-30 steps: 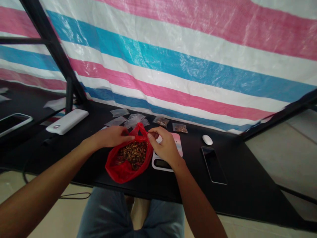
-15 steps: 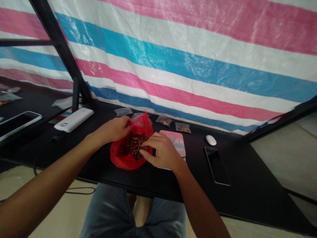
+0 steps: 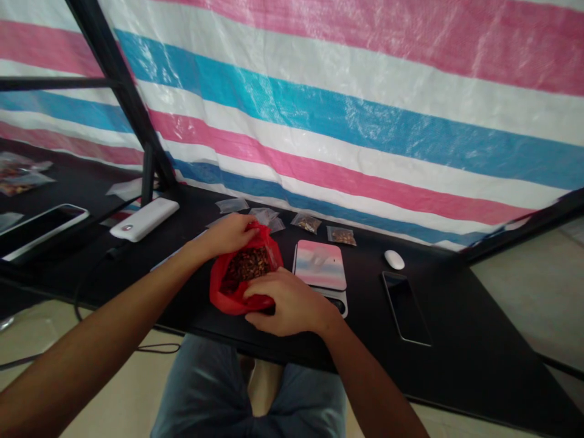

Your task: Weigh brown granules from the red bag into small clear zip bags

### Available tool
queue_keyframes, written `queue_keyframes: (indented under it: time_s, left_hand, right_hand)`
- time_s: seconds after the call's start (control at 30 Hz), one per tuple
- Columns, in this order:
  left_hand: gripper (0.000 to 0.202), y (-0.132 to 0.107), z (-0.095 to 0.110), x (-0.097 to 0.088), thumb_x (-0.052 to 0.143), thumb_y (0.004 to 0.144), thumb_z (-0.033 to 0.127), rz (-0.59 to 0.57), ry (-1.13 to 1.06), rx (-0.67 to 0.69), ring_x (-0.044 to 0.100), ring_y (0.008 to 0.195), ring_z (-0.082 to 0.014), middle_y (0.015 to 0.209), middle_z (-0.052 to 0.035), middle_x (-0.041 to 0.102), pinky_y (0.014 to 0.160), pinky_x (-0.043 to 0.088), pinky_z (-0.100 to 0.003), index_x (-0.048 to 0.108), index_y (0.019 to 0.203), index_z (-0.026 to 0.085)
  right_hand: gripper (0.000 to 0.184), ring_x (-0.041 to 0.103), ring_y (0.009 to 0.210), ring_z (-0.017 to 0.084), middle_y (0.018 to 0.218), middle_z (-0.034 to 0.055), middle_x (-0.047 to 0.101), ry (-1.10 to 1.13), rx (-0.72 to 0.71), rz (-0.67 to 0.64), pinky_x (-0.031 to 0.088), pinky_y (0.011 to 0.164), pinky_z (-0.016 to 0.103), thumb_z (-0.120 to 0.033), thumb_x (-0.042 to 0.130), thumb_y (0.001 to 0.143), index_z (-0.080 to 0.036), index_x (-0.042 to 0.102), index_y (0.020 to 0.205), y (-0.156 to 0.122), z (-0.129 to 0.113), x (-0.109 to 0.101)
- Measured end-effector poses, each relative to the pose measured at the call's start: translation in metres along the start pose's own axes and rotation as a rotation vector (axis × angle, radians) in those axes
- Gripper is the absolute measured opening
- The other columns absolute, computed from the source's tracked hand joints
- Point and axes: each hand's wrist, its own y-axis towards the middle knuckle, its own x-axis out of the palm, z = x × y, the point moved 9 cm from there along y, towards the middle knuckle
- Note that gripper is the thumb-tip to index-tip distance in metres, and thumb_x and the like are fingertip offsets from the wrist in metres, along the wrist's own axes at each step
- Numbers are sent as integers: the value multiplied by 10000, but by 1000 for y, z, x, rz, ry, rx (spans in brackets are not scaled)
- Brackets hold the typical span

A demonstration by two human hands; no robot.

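Yr L hand [image 3: 232, 234] clamps red bag [image 3: 223, 301] at far rim; yr R hand [image 3: 289, 302] at near rim, thumb & fingers apart.

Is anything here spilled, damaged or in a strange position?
Nothing stands out: the visible grains sit inside the open red bag, left hand at its far edge, right hand at its near edge; the scale lies flat.

Your right hand [image 3: 289, 304] has room to its right, over the strip of black tabletop [image 3: 367, 340] between the scale [image 3: 320, 264] and the phone [image 3: 406, 309]. Beyond the red bag [image 3: 223, 301], small plastic bags [image 3: 232, 205] and the striped sheet [image 3: 319, 109] block you; leftward, the white device [image 3: 145, 220] and black post [image 3: 147, 173] obstruct.
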Motion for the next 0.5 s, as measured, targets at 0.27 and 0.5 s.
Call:
queue_keyframes:
  time_s: [0.27, 0.5]
  left_hand:
    - [424, -3, -37, 5, 366, 905, 370, -70, -184, -236, 697, 705, -253, 724, -82, 730, 658, 538, -315, 654, 646, 198]
    - [586, -14, -28, -17, 586, 770, 414, 115, -140, -143, 643, 1250, -335, 1305, -160, 714, 1087, 499, -386, 708, 1258, 114]
  right_hand:
    - [89, 638, 863, 163, 854, 24, 733, 4, 186, 201, 410, 841, 302, -208, 684, 983, -171, 717, 910, -5, 23, -25]
    - [255, 627, 989, 206, 1034, 88, 700, -8, 107, 293, 495, 881, 341, -137, 599, 1008, -160, 726, 1228, -13, 25, -38]
